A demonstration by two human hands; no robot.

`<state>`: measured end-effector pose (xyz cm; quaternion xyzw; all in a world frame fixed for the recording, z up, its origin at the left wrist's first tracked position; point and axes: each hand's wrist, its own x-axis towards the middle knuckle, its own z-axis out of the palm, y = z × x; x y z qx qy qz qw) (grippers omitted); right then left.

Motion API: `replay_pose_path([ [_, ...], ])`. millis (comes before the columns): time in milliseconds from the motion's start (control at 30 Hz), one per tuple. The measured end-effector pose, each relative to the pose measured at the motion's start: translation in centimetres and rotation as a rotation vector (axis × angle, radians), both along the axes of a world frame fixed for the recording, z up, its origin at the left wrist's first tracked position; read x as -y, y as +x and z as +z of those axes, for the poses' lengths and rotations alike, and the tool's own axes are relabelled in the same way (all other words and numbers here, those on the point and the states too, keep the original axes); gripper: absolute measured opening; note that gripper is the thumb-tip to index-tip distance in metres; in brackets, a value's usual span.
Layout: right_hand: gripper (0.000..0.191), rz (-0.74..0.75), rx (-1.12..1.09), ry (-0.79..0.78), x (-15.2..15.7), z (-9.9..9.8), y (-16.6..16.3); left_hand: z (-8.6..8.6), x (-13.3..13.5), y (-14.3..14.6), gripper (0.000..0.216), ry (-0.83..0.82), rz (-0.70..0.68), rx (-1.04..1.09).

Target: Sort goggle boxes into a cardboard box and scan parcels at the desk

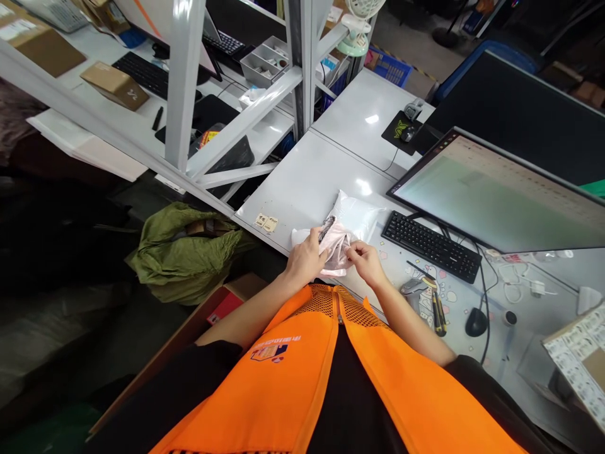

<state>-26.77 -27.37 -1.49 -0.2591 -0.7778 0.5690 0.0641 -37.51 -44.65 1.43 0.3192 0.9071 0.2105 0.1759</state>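
Observation:
Close to my body, at the desk's near edge, both hands grip a crumpled pale pink soft item (338, 243); whether it is cloth or a bag I cannot tell. My left hand (305, 257) is closed on its left side, where a dark patterned strip shows beside the fingers. On the right side, the fingers of my right hand (366, 260) pinch its edge. Just behind it lies a white plastic mailer bag (357, 214) on the desk, partly covered by the pink item.
Right of my hands are a black keyboard (430, 246), a monitor (501, 189), a barcode scanner (413, 289), yellow-black cutters (438, 312) and a mouse (476, 322). Small labels (266, 222) are on the desk's left. A metal frame (182, 88) and green sack (177, 258) stand left.

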Motion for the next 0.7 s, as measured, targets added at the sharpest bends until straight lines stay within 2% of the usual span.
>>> replay_pose_path([
  [100,0.037,0.053,-0.116,0.099,1.2,1.3,-0.3,0.2,0.1,0.1,0.073,0.048,-0.088,-0.061],
  [200,0.037,0.089,-0.183,0.14,2.0,2.6,-0.4,0.8,0.2,0.3,0.067,-0.002,-0.199,-0.092],
  [300,0.035,0.066,-0.207,0.106,2.1,3.3,-0.2,1.4,0.3,0.4,0.063,-0.094,-0.257,-0.093],
  [467,0.034,-0.072,-0.2,-0.039,0.8,1.9,0.0,1.2,0.7,-0.6,0.068,-0.164,-0.267,-0.041],
  [567,0.035,-0.169,-0.163,-0.138,-0.2,0.7,0.0,0.7,1.0,-1.4,0.064,-0.108,-0.232,-0.02],
  [700,0.036,-0.17,-0.094,-0.159,-1.4,0.1,0.4,0.4,1.2,-1.8,0.061,-0.011,-0.195,0.023],
])
